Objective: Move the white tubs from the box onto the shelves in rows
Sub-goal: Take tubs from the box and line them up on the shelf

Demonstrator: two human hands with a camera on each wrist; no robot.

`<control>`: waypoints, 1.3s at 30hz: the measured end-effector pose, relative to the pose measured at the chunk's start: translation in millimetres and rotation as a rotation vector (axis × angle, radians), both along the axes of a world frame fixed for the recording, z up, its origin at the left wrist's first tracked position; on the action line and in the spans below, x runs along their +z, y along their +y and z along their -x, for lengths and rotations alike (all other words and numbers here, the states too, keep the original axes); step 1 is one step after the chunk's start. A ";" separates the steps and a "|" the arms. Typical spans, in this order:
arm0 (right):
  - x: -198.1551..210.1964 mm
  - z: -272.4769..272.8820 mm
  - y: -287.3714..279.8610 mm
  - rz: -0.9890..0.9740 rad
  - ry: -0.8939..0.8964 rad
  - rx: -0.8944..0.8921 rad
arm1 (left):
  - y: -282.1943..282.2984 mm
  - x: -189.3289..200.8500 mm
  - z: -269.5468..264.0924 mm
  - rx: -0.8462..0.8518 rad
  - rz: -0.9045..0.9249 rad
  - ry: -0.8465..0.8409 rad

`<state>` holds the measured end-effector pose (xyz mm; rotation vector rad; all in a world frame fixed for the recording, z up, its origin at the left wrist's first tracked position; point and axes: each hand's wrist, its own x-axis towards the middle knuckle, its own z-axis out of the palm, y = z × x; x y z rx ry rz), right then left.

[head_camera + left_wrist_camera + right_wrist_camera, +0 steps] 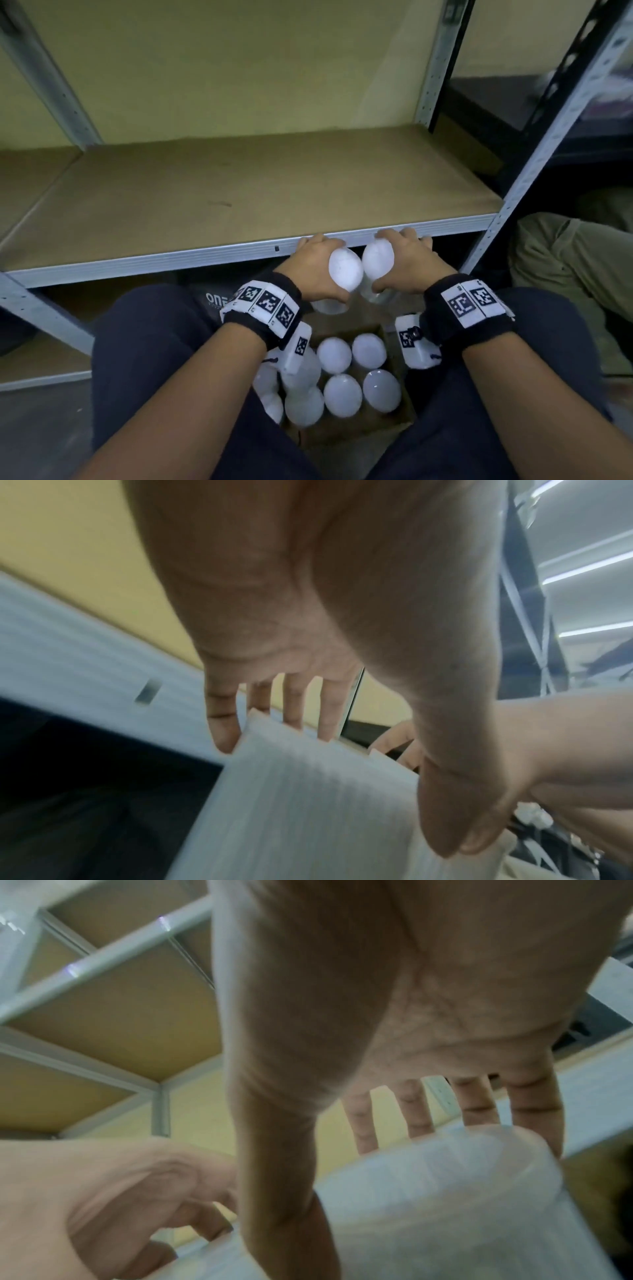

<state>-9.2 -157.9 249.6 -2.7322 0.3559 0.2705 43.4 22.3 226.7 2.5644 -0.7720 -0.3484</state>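
We saw two white tubs lifted just below the front rail of the shelf (239, 178), at the centre of the head frame. The left tub (345, 269) sat in the left hand (313, 270), thumb on the near side and fingers (221, 723) wrapped round the far side. The right tub (376, 260) was gripped the same way by the right hand (407, 263), its fingers (534, 1112) curled behind the ribbed wall. The two tubs touched side by side. Lower in the frame, between our dark-trousered knees, the cardboard box (394, 425) held the remaining tubs (342, 394) standing close together. Marker-tagged wristbands (263, 305) circled both wrists. The brown shelf board filled the middle of the frame, with a grey upright post (548, 137) at the right.
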 end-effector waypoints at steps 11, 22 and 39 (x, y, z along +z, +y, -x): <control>81.8 -16.9 -5.4 -0.072 -0.351 0.041 | 17.1 96.6 -13.9 0.101 0.180 -0.164; 76.7 -70.3 1.8 -0.115 -0.375 0.017 | 13.8 95.1 -56.0 0.195 0.142 -0.168; 58.1 -75.7 1.5 -0.020 -0.312 0.071 | 13.5 84.5 -57.5 0.144 0.046 -0.137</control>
